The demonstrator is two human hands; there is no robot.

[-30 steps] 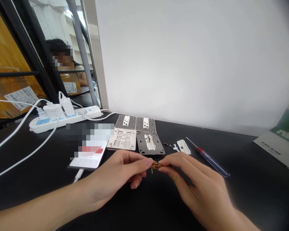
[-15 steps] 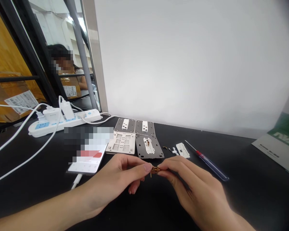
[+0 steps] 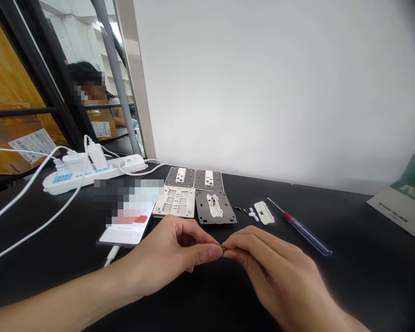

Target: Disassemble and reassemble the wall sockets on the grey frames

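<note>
One black table (image 3: pixel 373 276) stretches across the scene. At its near side the left hand (image 3: pixel 171 249) and right hand (image 3: pixel 278 272) meet, thumbs and forefingers pressed together. Four squarish plates (image 3: pixel 192 198) lie just beyond, a phone (image 3: pixel 124 233) to their left, a screwdriver (image 3: pixel 307 234) to their right. Between plates and screwdriver sits a white cover (image 3: pixel 263 213). Smallest, a brass-coloured piece (image 3: pixel 223 248) is pinched between both hands' fingertips, nearly hidden by them.

Ctr: brassy bit (image 3: pixel 223 248); dk-grey plate (image 3: pixel 201 208) w/ wht insert (image 3: pixel 216 211); off-wht panel (image 3: pixel 175 203) w/ greyish windows (image 3: pixel 182 201). R: screwdriver (image 3: pixel 298 226) w/ red collar (image 3: pixel 287 215), transl. bluish hdl (image 3: pixel 311 238). Far R: wht/green pkg (image 3: pixel 403 200). L: wht power strip (image 3: pixel 90 177), pale-blue sockets (image 3: pixel 62 177). Upper L: yel.-brn carton (image 3: pixel 0 133). Tabletop (image 3: pixel 180 299) blk.
</note>
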